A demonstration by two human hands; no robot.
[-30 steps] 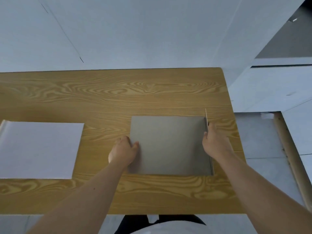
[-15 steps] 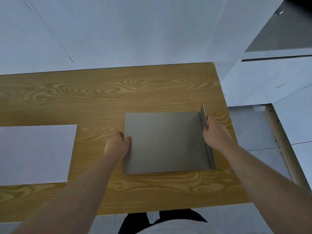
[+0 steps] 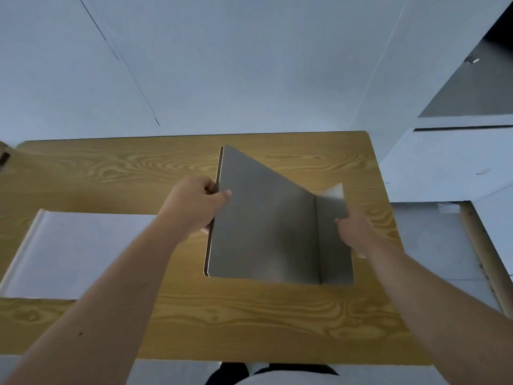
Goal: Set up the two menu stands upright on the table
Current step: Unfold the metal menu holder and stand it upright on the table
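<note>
A grey menu stand (image 3: 266,226) is lifted off the wooden table (image 3: 249,323) at its left side and tilts up, its bent foot at the right. My left hand (image 3: 198,202) grips its raised left edge, thumb on top. My right hand (image 3: 354,232) holds the narrow foot flap at the right. A white menu stand (image 3: 80,254) lies flat on the table at the left, with nothing touching it.
The table's right edge lies just beyond my right hand, with pale floor and a wooden strip (image 3: 483,254) beyond. A white wall runs behind the table's far edge. A brown object (image 3: 4,157) shows at the far left edge.
The grey stand lay flat a second ago; its left edge has since risen as my left hand lifted it. My right hand stayed on the foot flap. The camera view tilted upward.
</note>
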